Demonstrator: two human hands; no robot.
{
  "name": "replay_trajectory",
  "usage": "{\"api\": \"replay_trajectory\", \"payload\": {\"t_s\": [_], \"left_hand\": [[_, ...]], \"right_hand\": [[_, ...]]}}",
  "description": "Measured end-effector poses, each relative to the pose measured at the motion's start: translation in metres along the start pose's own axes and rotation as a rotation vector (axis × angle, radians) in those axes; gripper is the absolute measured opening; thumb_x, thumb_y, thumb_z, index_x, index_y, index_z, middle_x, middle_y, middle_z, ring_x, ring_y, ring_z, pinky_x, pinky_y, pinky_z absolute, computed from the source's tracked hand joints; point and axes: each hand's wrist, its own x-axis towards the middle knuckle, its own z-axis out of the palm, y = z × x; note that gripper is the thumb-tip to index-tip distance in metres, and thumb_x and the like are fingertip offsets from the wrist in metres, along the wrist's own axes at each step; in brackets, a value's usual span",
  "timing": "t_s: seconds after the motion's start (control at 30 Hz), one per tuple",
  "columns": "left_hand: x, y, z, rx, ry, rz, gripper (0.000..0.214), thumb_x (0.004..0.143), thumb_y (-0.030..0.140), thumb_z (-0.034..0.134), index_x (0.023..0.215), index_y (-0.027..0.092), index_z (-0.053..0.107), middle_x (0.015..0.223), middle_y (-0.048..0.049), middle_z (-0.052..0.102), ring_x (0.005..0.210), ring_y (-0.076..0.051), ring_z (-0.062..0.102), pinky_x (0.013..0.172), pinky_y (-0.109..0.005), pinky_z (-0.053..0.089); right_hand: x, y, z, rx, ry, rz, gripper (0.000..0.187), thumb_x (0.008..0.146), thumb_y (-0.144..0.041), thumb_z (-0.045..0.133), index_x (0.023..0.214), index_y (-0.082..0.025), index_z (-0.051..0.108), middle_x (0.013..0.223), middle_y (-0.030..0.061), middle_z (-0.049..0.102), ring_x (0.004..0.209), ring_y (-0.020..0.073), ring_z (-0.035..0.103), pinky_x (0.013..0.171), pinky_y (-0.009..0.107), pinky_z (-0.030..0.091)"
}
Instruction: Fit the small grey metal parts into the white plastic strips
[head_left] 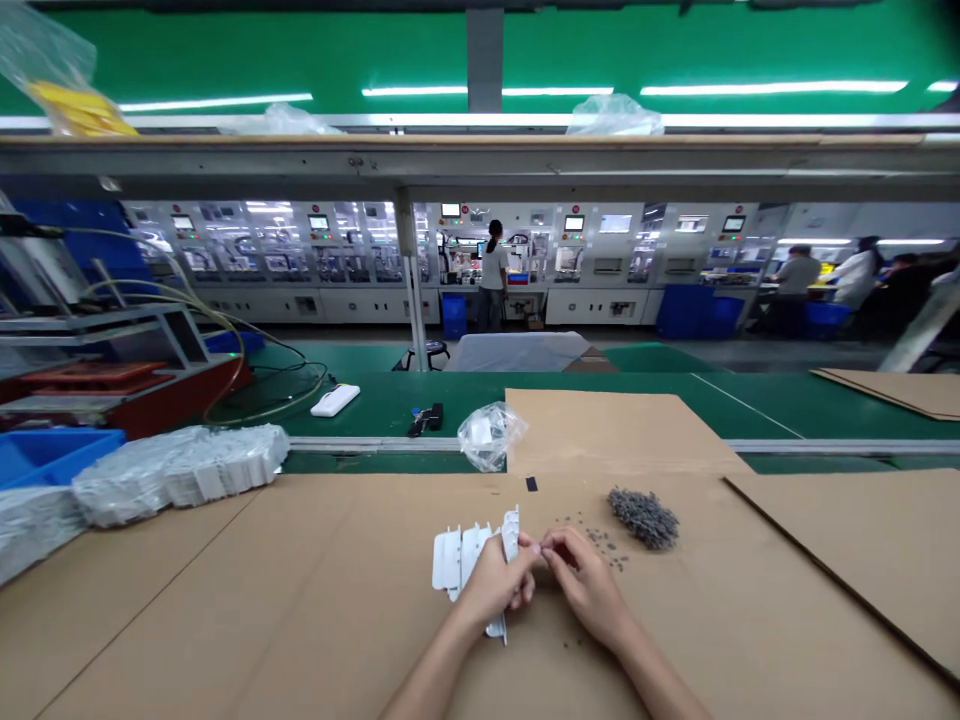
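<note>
My left hand [501, 577] is closed round a white plastic part [511, 533], held on edge so that its ends show above and below the fingers. Just left of it, several similar white plastic panels [448, 560] lie overlapping on the cardboard. My right hand [586, 580] is pinched, its fingertips meeting the left thumb beside the held part; whatever is between them is too small to make out. Beyond the right hand lies a heap of small dark grey pieces [643, 518], with loose ones scattered toward me.
Cardboard [300, 600] covers the bench. Wrapped stacks of white parts [225, 465] and a blue bin [52, 455] stand left, near a red-based machine [127, 385]. A clear plastic bag [491, 435], black clip [427, 420] and white box [335, 400] lie farther back. People work beyond.
</note>
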Motion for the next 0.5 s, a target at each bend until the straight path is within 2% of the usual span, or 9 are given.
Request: {"api": "replay_trajectory", "payload": {"t_s": [0.1,0.2,0.33,0.43,0.5], "left_hand": [[0.001,0.001,0.002,-0.265,-0.009,0.031,0.020,0.073,0.032,0.042,0.085,0.017,0.042,0.062,0.0003,0.058,0.042,-0.010,0.052,0.036,-0.019,0.038],[0.000,0.004,0.003,-0.390,0.037,0.035,0.021,0.072,0.030,0.045,0.088,0.018,0.038,0.089,-0.0065,0.058,0.061,-0.014,0.060,0.048,-0.024,0.047],[-0.001,0.012,0.002,-0.292,0.084,-0.015,0.033,0.072,0.036,0.048,0.097,0.018,0.037,0.099,-0.0118,0.056,0.068,-0.018,0.062,0.048,-0.028,0.051],[-0.001,0.014,0.001,-0.137,0.096,-0.022,0.039,0.069,0.039,0.053,0.098,0.015,0.042,0.095,-0.0134,0.058,0.066,-0.020,0.062,0.041,-0.027,0.050],[0.000,0.013,0.002,-0.026,0.092,-0.014,0.036,0.067,0.040,0.054,0.090,0.012,0.048,0.086,-0.0120,0.061,0.063,-0.020,0.062,0.035,-0.022,0.048]], "right_hand": [[-0.001,0.003,0.000,0.020,0.019,0.026,0.015,0.079,-0.031,0.043,0.077,-0.020,0.054,0.072,0.0038,0.054,0.066,0.0169,0.050,0.060,0.026,0.040],[-0.001,0.006,0.000,0.026,0.038,0.051,0.014,0.078,-0.030,0.044,0.079,-0.020,0.054,0.073,0.0040,0.055,0.066,0.0171,0.051,0.060,0.026,0.040],[0.000,0.006,-0.002,0.012,0.059,0.069,0.013,0.078,-0.030,0.046,0.078,-0.020,0.055,0.074,0.0042,0.057,0.068,0.0179,0.052,0.062,0.026,0.040],[0.000,0.004,-0.003,0.007,0.062,0.070,0.013,0.079,-0.029,0.044,0.078,-0.020,0.055,0.074,0.0042,0.058,0.068,0.0175,0.053,0.062,0.026,0.040],[0.000,0.004,-0.003,0.012,0.051,0.061,0.013,0.079,-0.028,0.044,0.077,-0.020,0.055,0.073,0.0042,0.058,0.067,0.0171,0.053,0.062,0.026,0.040]]}}
